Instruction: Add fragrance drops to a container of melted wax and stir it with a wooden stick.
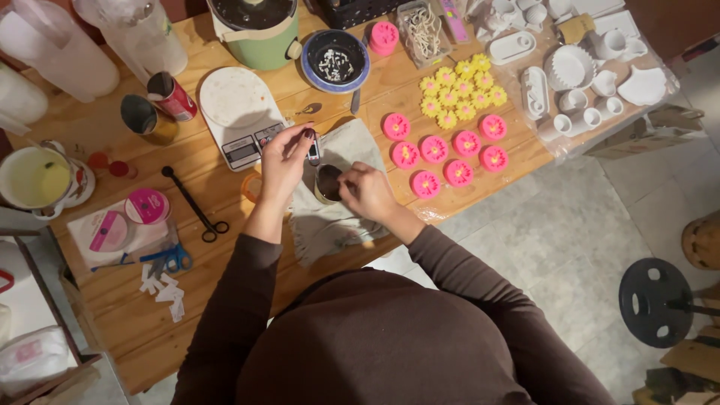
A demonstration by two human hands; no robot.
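Note:
A small dark metal cup (325, 182) stands on a grey cloth (330, 217) near the table's front edge. My right hand (365, 191) wraps around the cup's right side. My left hand (283, 159) hovers just above and left of the cup, fingertips pinched on a small dark tool (313, 148) held over it. What is inside the cup is too dark to tell.
A white kitchen scale (238, 112) sits behind my left hand. Pink flower candles (447, 155) and yellow ones (461, 91) lie to the right, white moulds (577, 71) beyond. Black tongs (193, 204), blue scissors (171, 257), tape rolls and a pot of yellow wax (34, 178) lie left.

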